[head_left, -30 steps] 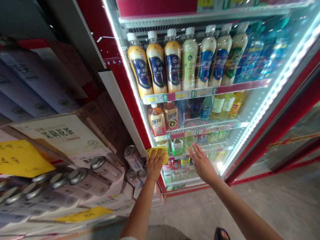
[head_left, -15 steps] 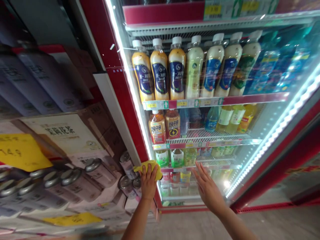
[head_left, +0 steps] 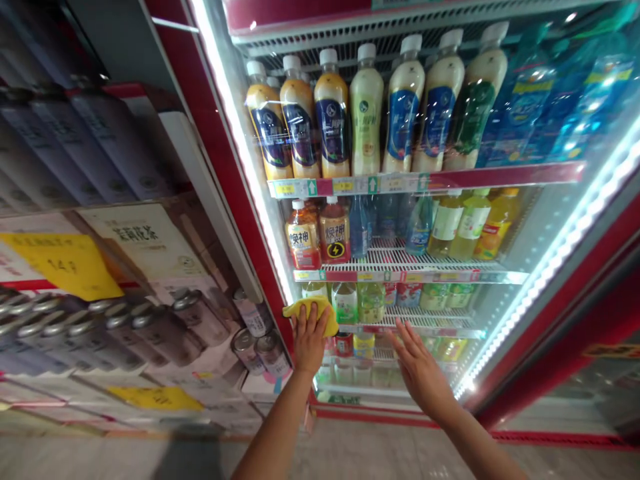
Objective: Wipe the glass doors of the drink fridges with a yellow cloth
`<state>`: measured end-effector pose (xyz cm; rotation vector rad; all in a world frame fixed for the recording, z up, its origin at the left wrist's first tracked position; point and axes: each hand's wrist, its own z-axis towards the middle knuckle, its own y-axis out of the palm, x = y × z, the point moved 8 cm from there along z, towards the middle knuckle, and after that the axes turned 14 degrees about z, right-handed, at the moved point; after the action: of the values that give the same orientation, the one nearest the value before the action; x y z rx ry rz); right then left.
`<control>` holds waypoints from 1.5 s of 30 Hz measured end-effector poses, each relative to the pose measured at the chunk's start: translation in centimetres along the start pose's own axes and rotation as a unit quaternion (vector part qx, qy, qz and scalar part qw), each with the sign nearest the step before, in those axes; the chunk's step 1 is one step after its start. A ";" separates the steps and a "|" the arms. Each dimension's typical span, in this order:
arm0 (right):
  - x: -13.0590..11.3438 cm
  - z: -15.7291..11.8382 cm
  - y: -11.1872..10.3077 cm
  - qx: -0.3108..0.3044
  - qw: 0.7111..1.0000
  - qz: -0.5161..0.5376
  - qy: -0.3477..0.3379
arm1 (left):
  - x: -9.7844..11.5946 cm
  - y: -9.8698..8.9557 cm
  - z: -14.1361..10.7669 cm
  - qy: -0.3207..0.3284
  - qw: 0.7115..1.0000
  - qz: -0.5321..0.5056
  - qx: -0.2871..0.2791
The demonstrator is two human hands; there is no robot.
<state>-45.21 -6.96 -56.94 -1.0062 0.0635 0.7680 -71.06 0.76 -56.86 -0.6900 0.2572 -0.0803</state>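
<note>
A folded yellow cloth [head_left: 314, 315] is under the spread fingers of my left hand [head_left: 310, 339], pressed against the glass front of a lit drinks cooler near its left edge. Green-labelled bottles [head_left: 344, 303] show behind the glass beside the cloth. My right hand [head_left: 419, 363] is open with nothing in it, its fingers stretched out in front of the lower shelves. Whether its fingertips touch the glass I cannot tell.
Tall bottles [head_left: 331, 123] fill the upper cooler shelf. To the left stand rows of cans [head_left: 150, 337], boxes and a yellow price card [head_left: 63, 263]. A red frame [head_left: 275, 293] edges the cooler. Below is tiled floor [head_left: 350, 453].
My left hand and the cloth have moved right, from the red frame onto the glass. My right hand stays open in nearly the same place. The view has shifted slightly.
</note>
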 end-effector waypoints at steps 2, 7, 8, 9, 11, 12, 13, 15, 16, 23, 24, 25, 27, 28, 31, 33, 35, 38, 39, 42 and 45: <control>1.1 0.4 -1.0 0.003 1.000 -0.017 -0.016 | -1.9 -0.8 1.4 -0.083 0.997 0.010 -0.003; 3.3 2.3 -2.6 0.024 0.996 -0.076 -0.029 | 2.3 -1.8 5.2 -0.074 0.997 0.001 0.023; 3.6 2.5 -2.6 0.026 0.996 -0.086 -0.027 | 3.9 -1.7 5.2 -0.023 0.999 0.011 0.030; 3.8 2.6 -2.5 0.025 0.995 -0.096 -0.026 | 5.1 -1.7 5.0 0.032 0.998 0.024 0.039; 4.3 2.6 -2.2 0.014 0.993 -0.112 -0.029 | 6.1 -1.8 4.0 0.146 0.986 0.055 0.062; 4.5 2.4 -2.1 0.004 0.992 -0.119 -0.032 | 5.8 -2.1 3.5 0.202 0.974 0.070 0.076; 4.7 2.3 -2.0 -0.005 0.992 -0.124 -0.035 | 5.3 -2.4 3.2 0.253 0.960 0.084 0.082; 5.1 2.0 -2.1 -0.020 0.990 -0.134 -0.038 | 3.6 -3.1 3.9 0.297 0.948 0.083 0.082; 5.3 1.9 -2.2 -0.024 0.989 -0.138 -0.037 | 3.1 -3.4 4.7 0.302 0.946 0.085 0.080; 5.4 1.2 -1.0 -0.011 0.989 -0.150 -0.011 | 7.4 -2.5 5.7 0.250 0.960 0.074 0.105; 5.5 0.9 -0.6 -0.016 0.988 -0.153 -0.008 | 8.2 -2.0 4.6 0.290 0.948 0.073 0.105; 5.7 0.6 -0.2 -0.022 0.987 -0.156 -0.006 | 8.7 -1.5 3.5 0.335 0.934 0.072 0.103; 6.2 -0.2 0.1 -0.039 0.986 -0.162 -0.003 | 8.8 -1.0 2.2 0.399 0.909 0.066 0.100; 6.6 -0.5 0.0 -0.045 0.985 -0.166 0.000 | 8.5 -1.0 2.2 0.409 0.905 0.063 0.102; 8.1 -1.3 -1.3 -0.045 0.981 -0.186 0.019 | 8.2 -1.6 5.0 0.358 0.926 0.053 0.105; 8.9 -1.6 -2.3 -0.038 0.979 -0.197 0.030 | 9.0 -2.0 7.2 0.298 0.947 0.044 0.111; 9.4 -1.9 -2.9 -0.036 0.978 -0.202 0.031 | 10.4 -2.2 7.9 0.261 0.956 0.040 0.125; 9.9 -2.5 -2.7 -0.041 0.976 -0.210 0.031 | 12.3 -1.7 6.0 0.309 0.939 0.046 0.141; 10.0 -2.7 -2.5 -0.044 0.976 -0.212 0.031 | 12.5 -1.3 5.0 0.345 0.927 0.049 0.140; 10.4 -3.3 -2.4 -0.051 0.974 -0.217 0.032 | 11.8 -1.0 2.9 0.426 0.894 0.054 0.128; 10.9 -3.3 -3.2 -0.055 0.974 -0.218 0.029 | 11.1 -2.2 5.2 0.371 0.919 0.052 0.121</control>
<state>-34.27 -4.50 -60.59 -1.0982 -0.1486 0.3432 -58.99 0.50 -53.88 -0.3696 0.9966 -0.2688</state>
